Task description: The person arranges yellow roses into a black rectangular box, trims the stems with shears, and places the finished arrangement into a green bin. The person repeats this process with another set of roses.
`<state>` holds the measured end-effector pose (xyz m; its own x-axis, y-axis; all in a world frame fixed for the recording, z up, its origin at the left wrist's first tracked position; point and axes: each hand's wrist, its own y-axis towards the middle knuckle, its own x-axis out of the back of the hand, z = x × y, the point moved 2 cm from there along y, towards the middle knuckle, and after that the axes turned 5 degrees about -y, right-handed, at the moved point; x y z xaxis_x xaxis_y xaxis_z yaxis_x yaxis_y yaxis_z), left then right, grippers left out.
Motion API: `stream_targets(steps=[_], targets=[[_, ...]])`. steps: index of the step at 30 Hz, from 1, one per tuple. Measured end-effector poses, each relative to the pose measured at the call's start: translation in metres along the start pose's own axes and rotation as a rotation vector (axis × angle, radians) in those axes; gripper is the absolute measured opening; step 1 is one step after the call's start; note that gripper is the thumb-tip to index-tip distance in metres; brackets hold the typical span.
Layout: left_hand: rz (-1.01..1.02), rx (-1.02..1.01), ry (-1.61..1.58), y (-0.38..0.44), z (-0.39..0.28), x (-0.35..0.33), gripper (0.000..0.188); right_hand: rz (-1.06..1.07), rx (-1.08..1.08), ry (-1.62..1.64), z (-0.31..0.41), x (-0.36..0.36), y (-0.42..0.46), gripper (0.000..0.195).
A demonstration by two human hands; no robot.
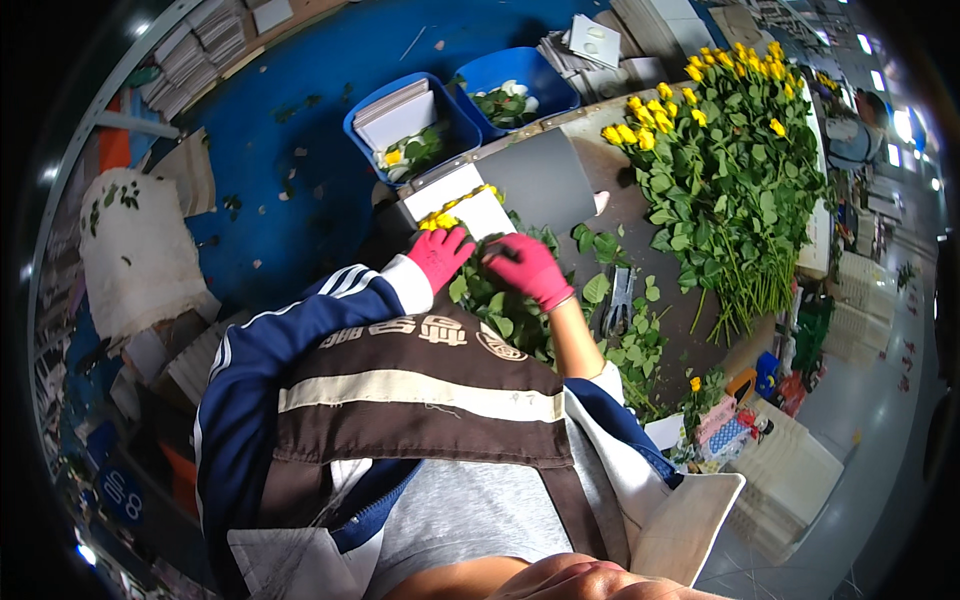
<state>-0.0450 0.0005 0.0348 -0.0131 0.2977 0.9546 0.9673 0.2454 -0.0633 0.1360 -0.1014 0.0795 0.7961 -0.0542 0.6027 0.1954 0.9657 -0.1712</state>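
Note:
A row of yellow roses (442, 220) lies along a white cardboard sheet (487, 215), its leafy stems (499, 307) running back towards my apron (420, 420). My left hand (439, 259), in a pink glove, rests against the blooms at the row's left end; its thumb and grip are hidden. To the right, my right hand (531, 271) wears a pink glove with dark fingertips. It is blurred, its fingers curled over the leaves just below the sheet, and what they hold does not show. A grey metal hand tool (619, 301) lies among loose leaves right of this hand.
A large pile of yellow roses (720, 165) covers the bench's right side. Beyond the bench edge stand two blue bins, one (457, 142) with cardboard and petals, the other (562, 82) with leaves. Cardboard stacks (660, 30) sit behind. A person (855, 135) is at far right.

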Motion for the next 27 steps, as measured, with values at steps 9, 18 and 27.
stream_targets(steps=[9, 18, 27], targets=[[0.039, -0.168, -0.214, -0.003, 0.023, 0.020, 0.048, -0.671, -0.443, -1.288, -0.164, 0.260, 0.028, 0.051], [0.010, -0.251, -0.304, 0.000, 0.031, 0.032, 0.052, -0.508, -0.319, -1.197, -0.210, 0.310, 0.001, 0.054], [0.010, -0.214, -0.256, -0.001, 0.027, 0.022, 0.056, -0.775, 0.094, -0.972, -0.042, 0.287, -0.095, 0.044]])
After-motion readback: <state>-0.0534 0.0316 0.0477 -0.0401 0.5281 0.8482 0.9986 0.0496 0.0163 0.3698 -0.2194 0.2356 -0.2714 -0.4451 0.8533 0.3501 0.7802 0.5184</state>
